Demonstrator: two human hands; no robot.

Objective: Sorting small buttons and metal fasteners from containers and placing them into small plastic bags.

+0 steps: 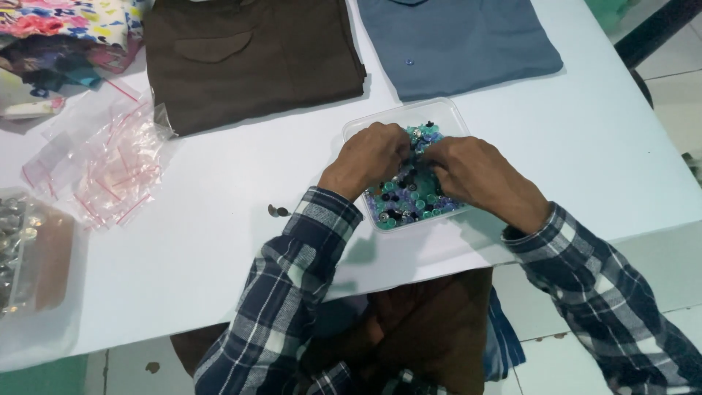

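Both hands meet over one clear plastic tray (447, 117) of small buttons (409, 197) near the middle of the white desk (205, 241). Left hand (369, 157) and right hand (468, 172) are curled, fingertips bunched down among the blue, teal and dark buttons, almost touching each other; whether either pinches a button cannot be told. Two forearms in dark plaid sleeves angle up from the near edge, wrists bent over the tray's near rim. Just left of the left sleeve lie two dark loose buttons (277, 211). Far left sits a heap of small clear zip bags (110, 168) with red strips, and at the left edge a bag of metal snaps (14, 241). Farther off lie two folded garments, one brown shirt (248, 58) and one blue shirt (457, 40), with floral fabric (66, 22) at the far left corner.
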